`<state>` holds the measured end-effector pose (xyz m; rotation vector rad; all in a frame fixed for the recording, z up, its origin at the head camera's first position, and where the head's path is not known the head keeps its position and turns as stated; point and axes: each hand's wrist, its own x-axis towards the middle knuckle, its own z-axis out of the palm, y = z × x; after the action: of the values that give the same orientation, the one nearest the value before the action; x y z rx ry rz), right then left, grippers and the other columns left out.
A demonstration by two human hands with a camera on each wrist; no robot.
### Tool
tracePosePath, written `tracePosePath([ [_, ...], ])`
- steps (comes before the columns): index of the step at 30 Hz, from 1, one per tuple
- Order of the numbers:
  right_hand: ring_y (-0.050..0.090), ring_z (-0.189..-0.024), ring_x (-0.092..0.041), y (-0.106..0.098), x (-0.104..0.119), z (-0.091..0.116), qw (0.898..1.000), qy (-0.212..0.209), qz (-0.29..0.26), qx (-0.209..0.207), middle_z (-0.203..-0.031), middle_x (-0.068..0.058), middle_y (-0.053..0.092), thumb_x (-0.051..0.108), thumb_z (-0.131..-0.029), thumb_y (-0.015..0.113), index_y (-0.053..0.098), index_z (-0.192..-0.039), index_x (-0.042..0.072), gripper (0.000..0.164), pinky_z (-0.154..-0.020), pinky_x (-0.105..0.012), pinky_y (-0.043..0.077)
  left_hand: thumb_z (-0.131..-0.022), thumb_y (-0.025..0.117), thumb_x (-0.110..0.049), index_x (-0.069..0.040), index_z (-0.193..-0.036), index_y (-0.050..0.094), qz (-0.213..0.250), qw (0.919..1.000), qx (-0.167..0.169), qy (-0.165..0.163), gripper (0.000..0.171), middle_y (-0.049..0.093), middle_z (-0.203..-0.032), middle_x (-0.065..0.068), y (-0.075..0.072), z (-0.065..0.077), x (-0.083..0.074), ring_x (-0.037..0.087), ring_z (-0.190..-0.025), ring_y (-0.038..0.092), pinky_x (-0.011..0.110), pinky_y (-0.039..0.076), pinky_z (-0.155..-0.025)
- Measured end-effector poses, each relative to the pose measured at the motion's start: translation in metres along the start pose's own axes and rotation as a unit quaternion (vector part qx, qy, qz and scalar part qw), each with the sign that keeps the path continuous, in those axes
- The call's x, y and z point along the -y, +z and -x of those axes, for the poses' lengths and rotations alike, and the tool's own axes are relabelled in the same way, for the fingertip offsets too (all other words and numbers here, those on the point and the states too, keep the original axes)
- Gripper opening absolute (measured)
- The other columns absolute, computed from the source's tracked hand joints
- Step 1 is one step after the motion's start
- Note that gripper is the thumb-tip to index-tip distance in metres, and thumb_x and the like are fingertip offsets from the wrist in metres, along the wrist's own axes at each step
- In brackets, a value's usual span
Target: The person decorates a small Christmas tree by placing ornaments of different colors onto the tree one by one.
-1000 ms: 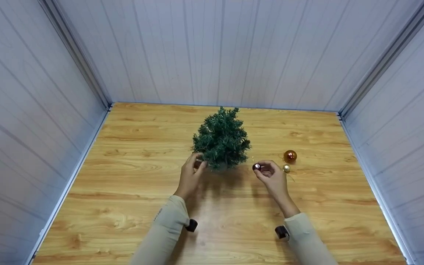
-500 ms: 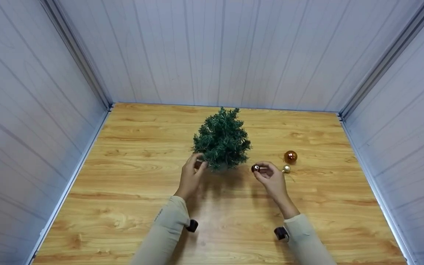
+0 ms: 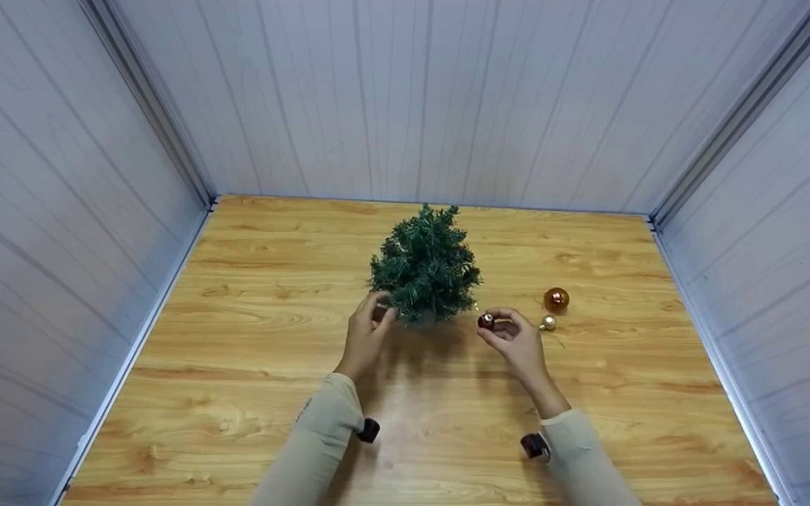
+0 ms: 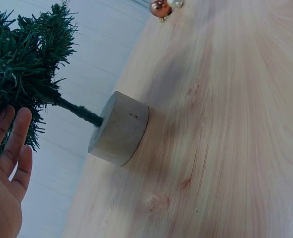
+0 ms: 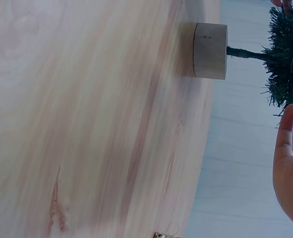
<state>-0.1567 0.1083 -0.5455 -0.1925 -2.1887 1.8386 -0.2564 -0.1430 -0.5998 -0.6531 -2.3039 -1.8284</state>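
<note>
A small green artificial Christmas tree (image 3: 426, 263) stands upright on a round base (image 4: 120, 129). At its lower left branches is my left hand (image 3: 366, 334), with thumb and forefinger around the branch tips; the other fingers are loosely bent in the left wrist view. On the tree's right side my right hand (image 3: 521, 344) pinches a small dark red, shiny bauble (image 3: 486, 321) between thumb and fingers. A thin gold hanging loop (image 3: 476, 306) rises from it beside the lower right branches. Foliage hides the exact grip of the left fingertips.
To the right of my right hand, a larger copper-orange bauble (image 3: 556, 299) and a small pale gold bauble (image 3: 548, 322) lie on the wooden table (image 3: 271, 316). Pale panel walls (image 3: 391, 98) enclose the back and both sides.
My right hand has shifted slightly left with the dark red bauble, bringing its loop closer to the branches. My left hand and the tree have hardly moved.
</note>
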Motion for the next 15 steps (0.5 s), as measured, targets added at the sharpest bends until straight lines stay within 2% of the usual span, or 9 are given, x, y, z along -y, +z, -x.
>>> tracePosePath([
  [9,0.067,-0.085,-0.015,0.002,0.001,-0.001,1.000,0.005,-0.030,0.006,-0.100,-0.019,0.067,-0.010,-0.081,0.073,0.062,-0.111,-0.012,0.032,-0.075,-0.023,0.056,-0.098,0.061,-0.017,-0.007,-0.125,0.059,0.034,0.9993,-0.014,-0.003,0.029,0.068,-0.100,0.010,0.002,0.000,-0.004,0.023,-0.084,0.067,0.030,0.052,-0.076],
  [12,0.067,-0.086,-0.014,0.003,0.001,0.000,1.000,0.001,-0.024,0.010,-0.100,-0.016,0.067,-0.009,-0.082,0.072,0.062,-0.112,-0.012,0.032,-0.076,-0.022,0.056,-0.098,0.061,-0.013,-0.003,-0.125,0.058,0.044,0.9989,-0.015,-0.006,0.029,0.067,-0.099,0.014,-0.001,0.002,-0.019,0.029,-0.085,0.067,0.029,0.052,-0.075],
  [15,0.066,-0.086,-0.012,0.003,-0.011,-0.003,1.000,-0.006,-0.010,0.007,-0.100,-0.015,0.067,-0.005,-0.083,0.073,0.063,-0.113,-0.010,0.031,-0.075,-0.021,0.055,-0.098,0.060,-0.009,0.001,-0.125,0.056,0.056,0.9983,-0.012,-0.013,0.029,0.066,-0.101,0.017,-0.005,0.005,-0.037,0.032,-0.088,0.068,0.028,0.052,-0.075],
])
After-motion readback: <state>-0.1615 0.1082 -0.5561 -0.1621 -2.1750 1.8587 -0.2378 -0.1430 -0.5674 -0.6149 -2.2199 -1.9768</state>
